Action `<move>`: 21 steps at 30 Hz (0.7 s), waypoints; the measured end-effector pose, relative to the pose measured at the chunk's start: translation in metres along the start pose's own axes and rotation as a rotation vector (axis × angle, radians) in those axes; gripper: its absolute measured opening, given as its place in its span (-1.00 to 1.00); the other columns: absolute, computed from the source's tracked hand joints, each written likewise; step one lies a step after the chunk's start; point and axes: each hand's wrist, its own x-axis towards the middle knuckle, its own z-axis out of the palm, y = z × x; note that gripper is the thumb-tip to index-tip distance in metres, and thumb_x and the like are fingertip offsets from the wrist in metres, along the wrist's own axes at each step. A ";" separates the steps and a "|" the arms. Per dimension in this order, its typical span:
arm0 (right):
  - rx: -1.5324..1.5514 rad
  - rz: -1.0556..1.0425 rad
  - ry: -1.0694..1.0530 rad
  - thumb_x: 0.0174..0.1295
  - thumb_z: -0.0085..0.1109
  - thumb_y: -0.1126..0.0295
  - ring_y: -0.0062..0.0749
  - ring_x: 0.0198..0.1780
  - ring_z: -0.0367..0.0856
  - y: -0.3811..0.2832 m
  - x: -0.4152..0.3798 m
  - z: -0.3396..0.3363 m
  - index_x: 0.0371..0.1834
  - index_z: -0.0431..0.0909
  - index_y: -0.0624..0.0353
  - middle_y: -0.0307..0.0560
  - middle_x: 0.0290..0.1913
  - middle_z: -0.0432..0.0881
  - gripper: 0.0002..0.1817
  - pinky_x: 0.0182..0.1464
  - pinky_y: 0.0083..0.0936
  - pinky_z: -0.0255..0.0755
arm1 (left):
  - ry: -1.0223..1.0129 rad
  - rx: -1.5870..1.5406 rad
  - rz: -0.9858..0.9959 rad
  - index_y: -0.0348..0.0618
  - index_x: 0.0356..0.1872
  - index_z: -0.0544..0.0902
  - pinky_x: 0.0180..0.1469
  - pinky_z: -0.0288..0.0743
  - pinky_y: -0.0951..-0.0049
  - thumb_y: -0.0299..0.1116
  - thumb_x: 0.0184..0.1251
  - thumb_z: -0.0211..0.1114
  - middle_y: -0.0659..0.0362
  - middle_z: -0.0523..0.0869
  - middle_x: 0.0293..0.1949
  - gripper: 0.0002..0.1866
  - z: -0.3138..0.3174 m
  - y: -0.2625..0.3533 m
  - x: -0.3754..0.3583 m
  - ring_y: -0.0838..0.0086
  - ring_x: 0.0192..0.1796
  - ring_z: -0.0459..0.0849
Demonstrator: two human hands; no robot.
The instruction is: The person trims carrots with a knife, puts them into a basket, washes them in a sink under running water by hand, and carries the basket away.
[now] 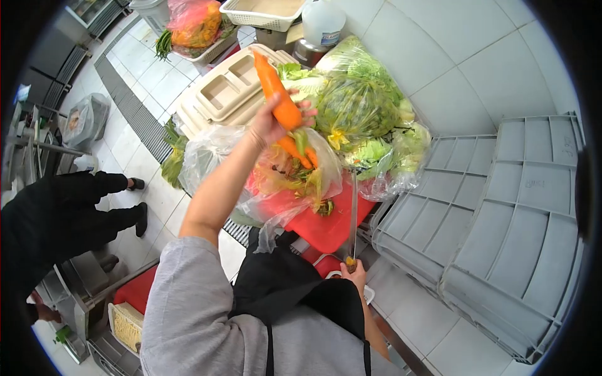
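Note:
A large orange carrot is in my left hand, which is raised over an open clear plastic bag, its fingers around the thick end. Smaller carrots and scraps show in the bag just below. My right hand is closed on the handle of a long knife, whose blade points away from me over the right side of a red board. Bagged leafy greens lie beyond the blade.
Grey plastic crates stand on the right by the tiled wall. Beige lidded containers lie at the back left, near a white basket and a plastic jug. A person in dark clothes stands at the left.

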 end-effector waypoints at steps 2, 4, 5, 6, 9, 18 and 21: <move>0.013 -0.069 0.046 -0.05 0.25 0.31 -0.01 -0.43 0.56 -0.009 0.003 -0.001 -0.29 0.42 0.34 0.18 -0.50 0.54 -0.65 -0.39 -0.30 0.40 | 0.192 0.017 -0.069 -0.16 -0.10 0.33 -0.02 0.41 0.15 -0.33 0.03 0.21 0.04 0.52 -0.27 -0.60 -0.008 -0.033 -0.018 0.24 -0.16 0.55; -0.067 -0.141 0.079 -0.05 0.24 0.32 0.02 -0.42 0.55 -0.010 0.004 -0.004 -0.29 0.41 0.32 0.19 -0.50 0.54 -0.66 -0.39 -0.29 0.40 | 0.292 0.284 -0.202 -0.21 -0.13 0.36 -0.26 0.51 0.31 -0.43 -0.06 0.22 0.08 0.53 -0.35 -0.61 -0.028 -0.053 -0.041 0.33 -0.33 0.57; -0.048 -0.160 0.043 -0.04 0.23 0.32 0.04 -0.42 0.55 -0.019 0.006 -0.007 -0.30 0.41 0.31 0.18 -0.51 0.54 -0.68 -0.40 -0.28 0.39 | 0.348 0.441 -0.234 -0.23 -0.19 0.40 -0.33 0.49 0.36 -0.44 -0.10 0.23 0.10 0.53 -0.40 -0.64 -0.035 -0.064 -0.054 0.36 -0.38 0.57; -0.028 -0.177 0.008 -0.03 0.22 0.33 0.06 -0.42 0.54 -0.029 0.009 -0.010 -0.32 0.41 0.29 0.18 -0.52 0.54 -0.70 -0.42 -0.26 0.39 | 0.398 0.599 -0.269 -0.24 -0.25 0.44 -0.41 0.47 0.41 -0.45 -0.14 0.24 0.11 0.54 -0.44 -0.67 -0.040 -0.075 -0.068 0.40 -0.43 0.56; 0.004 -0.314 -0.042 -0.03 0.22 0.28 0.09 -0.43 0.53 -0.048 0.021 -0.002 -0.35 0.41 0.25 0.18 -0.54 0.53 -0.70 -0.44 -0.22 0.39 | 0.465 1.075 -0.451 -0.25 -0.48 0.50 -0.50 0.42 0.51 -0.41 -0.23 0.29 0.17 0.53 -0.60 -0.77 -0.045 -0.093 -0.098 0.50 -0.53 0.54; -0.248 -0.324 -0.198 0.03 0.14 0.16 0.15 -0.44 0.52 -0.098 0.067 0.039 -0.35 0.36 0.30 0.26 -0.55 0.52 -0.62 -0.39 -0.12 0.42 | 0.285 1.927 -0.612 -0.28 -0.47 0.59 -0.32 0.48 0.28 -0.24 -0.38 0.32 -0.10 0.61 -0.54 -0.63 -0.038 -0.094 -0.112 0.16 -0.43 0.61; -0.270 -0.308 -0.217 0.04 0.13 0.19 0.13 -0.42 0.53 -0.105 0.071 0.039 -0.29 0.36 0.32 0.24 -0.53 0.54 -0.62 -0.34 -0.11 0.43 | 0.279 2.026 -0.598 -0.25 -0.44 0.60 -0.27 0.48 0.26 -0.23 -0.38 0.32 -0.10 0.62 -0.47 -0.62 -0.047 -0.095 -0.111 0.12 -0.36 0.61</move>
